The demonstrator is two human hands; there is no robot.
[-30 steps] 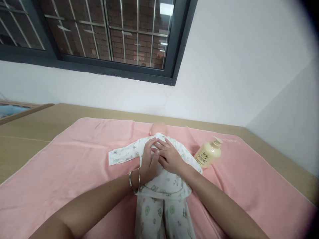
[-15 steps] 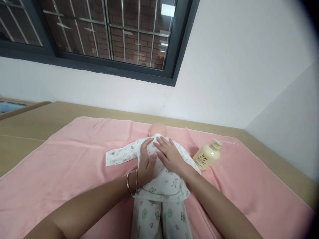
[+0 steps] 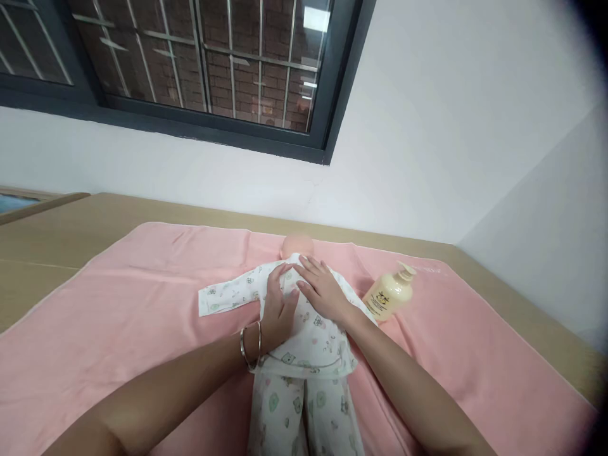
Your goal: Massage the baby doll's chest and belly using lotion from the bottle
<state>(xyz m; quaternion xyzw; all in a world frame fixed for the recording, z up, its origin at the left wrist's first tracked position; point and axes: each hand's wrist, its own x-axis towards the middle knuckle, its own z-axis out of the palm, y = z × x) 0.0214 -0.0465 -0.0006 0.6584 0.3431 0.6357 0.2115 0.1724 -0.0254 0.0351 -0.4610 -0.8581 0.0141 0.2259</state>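
A baby doll [image 3: 297, 243] lies on a pink towel [image 3: 142, 304], dressed in a white printed top [image 3: 313, 345] and matching trousers [image 3: 299, 411]. My left hand [image 3: 278, 307], with bangles at the wrist, rests flat on the doll's chest, fingers slightly curled on the fabric. My right hand [image 3: 320, 288] lies flat beside it on the chest, fingers spread and pointing towards the doll's neck. One empty-looking sleeve [image 3: 228, 294] stretches out to the left. Neither hand clearly holds anything.
A cream pump bottle [image 3: 389, 294] lies tilted on the towel to the right of the doll. The towel covers a tan wooden table [image 3: 71, 221] set against a white wall, under a dark-framed barred window [image 3: 213, 69].
Both hands have stayed on the doll's chest, shifting only slightly over the fabric. The view has drifted a little to the right.
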